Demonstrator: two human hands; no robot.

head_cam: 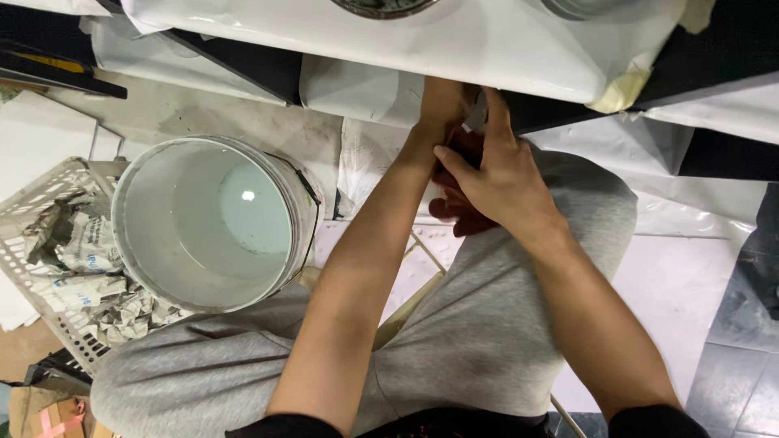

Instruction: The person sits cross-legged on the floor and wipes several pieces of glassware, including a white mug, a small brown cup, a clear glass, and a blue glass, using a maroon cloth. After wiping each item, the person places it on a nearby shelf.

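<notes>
Seen from above, a seated person in grey trousers reaches both bare hands under the edge of a white plastic-covered table (pixel 503 49). The right hand (pixel 499 174) curls closed around a dark reddish object (pixel 454 212), only partly visible, held above the right knee. The left hand (pixel 442 109) reaches up to the table's underside; its grip cannot be told. A white bucket (pixel 213 223) of pale liquid stands left of the knees, beside a white basket (pixel 49 268) of crumpled newspaper.

Floor (pixel 698 284): pale, stained, dark tiles at right. White plastic bucket (pixel 213 223), water inside, reflecting a light. White lattice basket (pixel 40 203) holding crumpled newspaper (pixel 81 251). Overhead, work surface wrapped in white plastic sheeting (pixel 487 40), masking tape (pixel 621 89) at one corner.
</notes>
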